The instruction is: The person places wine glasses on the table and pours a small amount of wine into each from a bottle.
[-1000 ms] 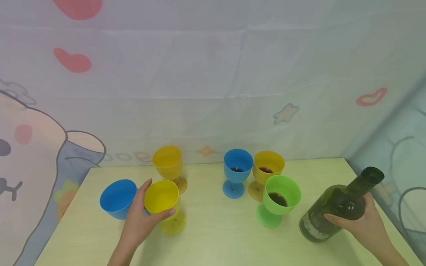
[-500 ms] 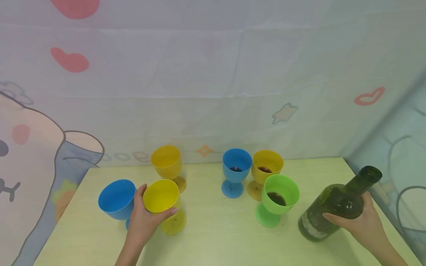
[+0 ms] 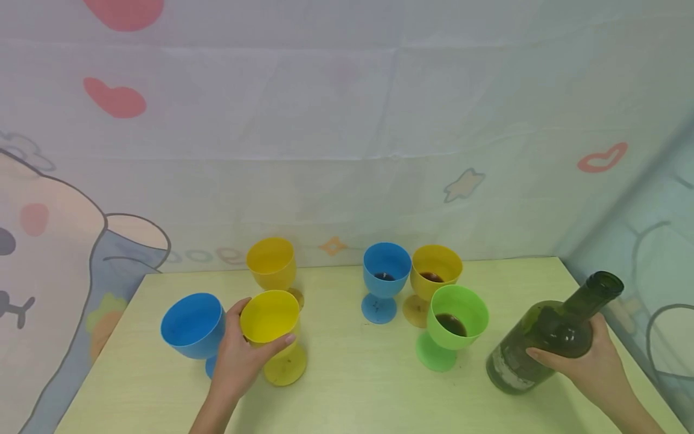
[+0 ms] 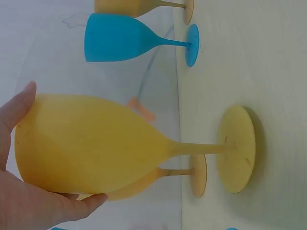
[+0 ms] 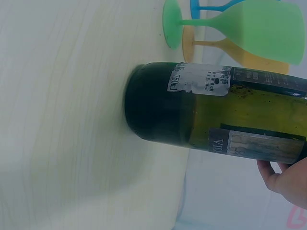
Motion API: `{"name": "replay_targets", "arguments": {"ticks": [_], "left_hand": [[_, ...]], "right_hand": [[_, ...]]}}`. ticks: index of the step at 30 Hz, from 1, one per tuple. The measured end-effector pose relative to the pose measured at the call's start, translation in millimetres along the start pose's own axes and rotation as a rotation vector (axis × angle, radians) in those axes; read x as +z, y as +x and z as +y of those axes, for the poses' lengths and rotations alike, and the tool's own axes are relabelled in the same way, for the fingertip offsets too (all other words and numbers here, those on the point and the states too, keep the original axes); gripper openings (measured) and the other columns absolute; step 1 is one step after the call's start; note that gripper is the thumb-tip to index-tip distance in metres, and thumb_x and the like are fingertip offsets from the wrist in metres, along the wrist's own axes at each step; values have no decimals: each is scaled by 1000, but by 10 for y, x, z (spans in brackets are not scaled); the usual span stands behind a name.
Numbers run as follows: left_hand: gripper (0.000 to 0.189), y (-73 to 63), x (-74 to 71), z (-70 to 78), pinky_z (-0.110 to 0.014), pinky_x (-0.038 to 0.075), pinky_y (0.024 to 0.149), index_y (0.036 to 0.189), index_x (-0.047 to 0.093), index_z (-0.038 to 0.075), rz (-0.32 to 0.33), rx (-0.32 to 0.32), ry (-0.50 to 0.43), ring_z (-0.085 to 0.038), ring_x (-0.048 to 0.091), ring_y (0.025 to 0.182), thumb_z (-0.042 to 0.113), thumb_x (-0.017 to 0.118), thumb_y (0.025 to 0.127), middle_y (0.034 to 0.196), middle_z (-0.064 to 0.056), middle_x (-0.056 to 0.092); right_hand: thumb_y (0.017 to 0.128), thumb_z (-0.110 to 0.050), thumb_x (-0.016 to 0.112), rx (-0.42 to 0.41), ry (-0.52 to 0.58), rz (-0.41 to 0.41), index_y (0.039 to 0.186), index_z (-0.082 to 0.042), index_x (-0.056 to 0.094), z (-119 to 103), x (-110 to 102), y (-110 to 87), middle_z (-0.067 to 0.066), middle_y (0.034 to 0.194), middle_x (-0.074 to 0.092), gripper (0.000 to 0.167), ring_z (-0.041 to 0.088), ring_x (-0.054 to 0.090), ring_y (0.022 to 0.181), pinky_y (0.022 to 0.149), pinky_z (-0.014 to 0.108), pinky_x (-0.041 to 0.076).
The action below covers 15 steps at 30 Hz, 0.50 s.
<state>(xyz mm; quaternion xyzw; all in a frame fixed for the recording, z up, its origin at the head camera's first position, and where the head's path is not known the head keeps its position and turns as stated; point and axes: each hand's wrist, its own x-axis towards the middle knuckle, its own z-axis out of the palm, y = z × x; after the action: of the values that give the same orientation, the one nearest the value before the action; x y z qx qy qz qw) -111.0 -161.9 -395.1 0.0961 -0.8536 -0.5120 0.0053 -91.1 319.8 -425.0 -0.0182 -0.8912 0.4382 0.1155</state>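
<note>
In the head view my left hand [image 3: 234, 366] holds a yellow goblet [image 3: 271, 316] by its bowl, thumb on the near side and fingers round the far side. No liquid shows inside that bowl. The left wrist view has the goblet's round foot [image 4: 236, 149] right at the tabletop. My right hand [image 3: 596, 367] grips a green glass wine bottle [image 3: 534, 345] round its body. The bottle stands on the table at the right, and dark liquid [image 5: 156, 105] fills its lower part in the right wrist view.
A blue goblet [image 3: 194, 328] stands left of my left hand, and another yellow goblet [image 3: 271, 262] behind it. Right of centre, a blue goblet [image 3: 379, 286], a yellow goblet [image 3: 428, 289] and a green goblet [image 3: 444, 340] contain dark liquid. A printed cloth [image 3: 325, 120] hangs behind the table.
The yellow goblet has shifted slightly to the right with my left hand, away from the blue goblet. My right hand and the bottle stay in place.
</note>
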Motion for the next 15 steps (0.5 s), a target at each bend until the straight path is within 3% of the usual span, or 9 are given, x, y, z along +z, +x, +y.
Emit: {"name": "replay_targets", "arguments": {"ticks": [4, 11, 15], "left_hand": [[100, -4, 32, 56, -52, 35, 95, 140, 17, 10, -15, 14, -5, -32, 41, 115, 42, 78, 68, 136, -16, 35], [96, 13, 146, 166, -50, 37, 93, 139, 19, 13, -58, 42, -49, -31, 44, 112, 34, 80, 68, 132, -13, 41], [94, 20, 229, 226, -50, 37, 93, 138, 21, 13, -82, 71, -58, -29, 45, 111, 26, 81, 67, 131, -11, 43]], "right_hand": [[71, -11, 79, -10, -19, 2, 137, -19, 23, 7, -3, 5, -1, 120, 37, 87, -10, 38, 96, 77, 34, 31], [71, -11, 78, -7, -7, -1, 137, -25, 22, 9, 2, -7, -4, 119, 36, 88, -11, 36, 95, 80, 46, 32], [71, -11, 78, -13, -10, 3, 137, -25, 22, -4, -2, 0, -2, 120, 36, 88, -11, 36, 95, 80, 45, 32]]}}
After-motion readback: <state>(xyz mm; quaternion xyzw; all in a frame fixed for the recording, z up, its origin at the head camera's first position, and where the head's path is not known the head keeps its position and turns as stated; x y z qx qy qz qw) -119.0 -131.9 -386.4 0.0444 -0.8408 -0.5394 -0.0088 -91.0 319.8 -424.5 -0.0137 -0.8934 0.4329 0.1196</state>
